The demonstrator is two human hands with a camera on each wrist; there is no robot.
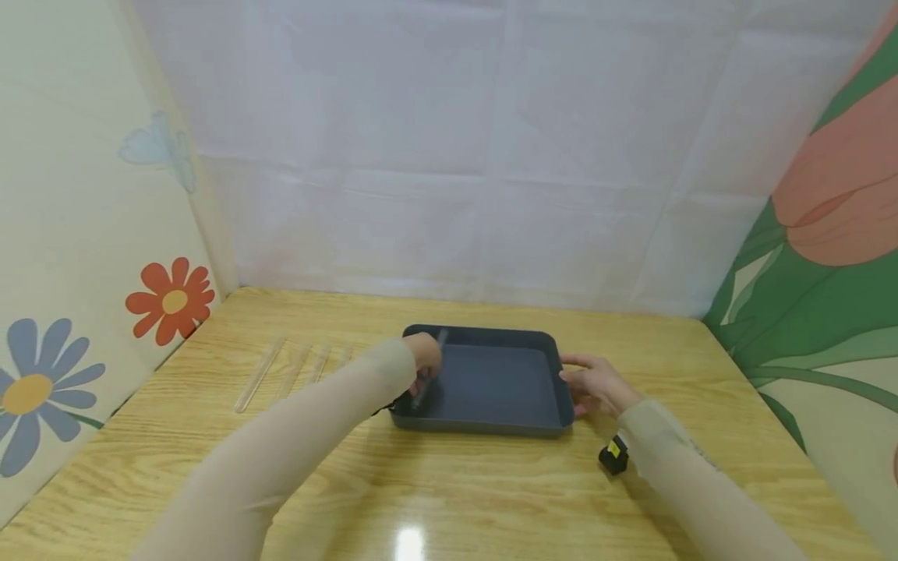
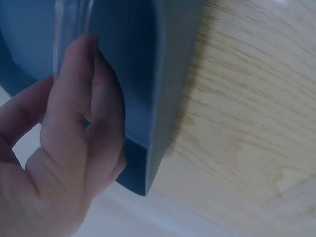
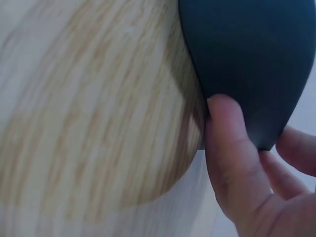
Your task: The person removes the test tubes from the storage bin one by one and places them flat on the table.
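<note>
A shallow dark grey tray (image 1: 491, 428) stands on the wooden table. My left hand (image 1: 424, 358) is over the tray's left end and pinches a clear tube (image 1: 431, 366) between thumb and fingers. The left wrist view shows this tube rising from the fingertips of the left hand (image 2: 74, 123), its far end cut off by the frame. At the tray's other end, my right hand (image 1: 592, 382) holds the right wall. Seen from the right wrist, the thumb of the right hand (image 3: 247, 182) lies against the tray's outer side (image 3: 242, 64), with the other fingers around the corner.
Several more clear tubes (image 1: 259, 375) lie side by side on the table (image 1: 449, 499), left of the tray, partly hidden by the left sleeve. A small black block with a yellow mark (image 1: 613, 456) is at the right wrist. A white sheet (image 1: 449, 156) hangs behind.
</note>
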